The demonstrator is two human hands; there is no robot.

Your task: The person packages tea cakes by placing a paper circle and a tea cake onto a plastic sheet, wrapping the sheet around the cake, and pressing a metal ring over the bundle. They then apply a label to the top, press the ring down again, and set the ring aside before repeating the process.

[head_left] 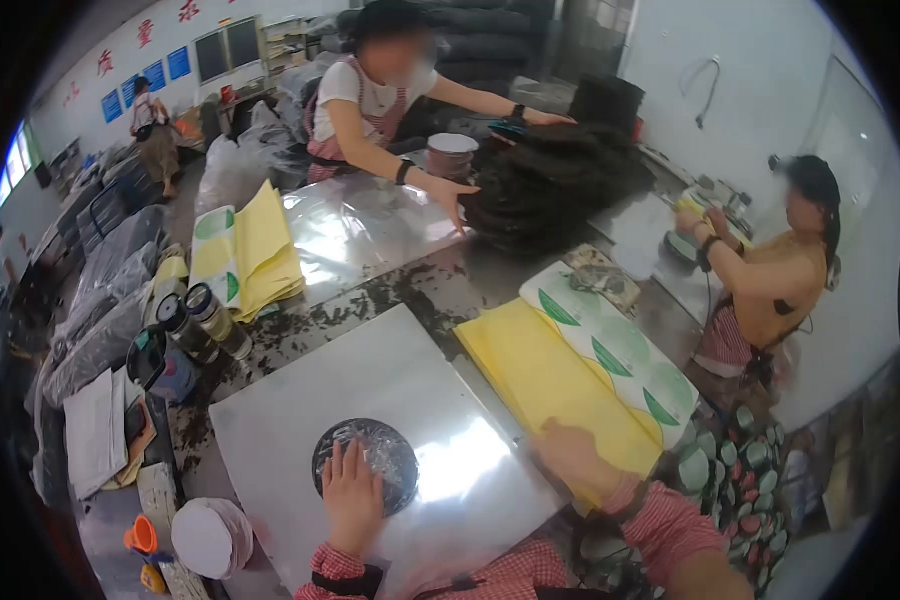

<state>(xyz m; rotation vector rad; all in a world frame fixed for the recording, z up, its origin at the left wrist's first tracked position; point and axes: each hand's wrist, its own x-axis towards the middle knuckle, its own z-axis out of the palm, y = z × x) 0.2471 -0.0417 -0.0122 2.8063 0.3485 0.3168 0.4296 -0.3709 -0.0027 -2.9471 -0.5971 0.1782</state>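
My left hand lies flat with its fingers stretched out on a dark round disc that has crinkled clear film on it. The disc rests on a shiny metal sheet in front of me. Off to the right, my right hand is over the near edge of a stack of yellow sheets. It is blurred and its fingers do not show clearly. Beside the yellow stack lies a white pack with green leaf shapes.
A person across the table reaches to a dark pile. Another person works at the right. Bottles, a stack of white round pieces and orange-handled scissors stand or lie at the left. Dark scraps litter the table.
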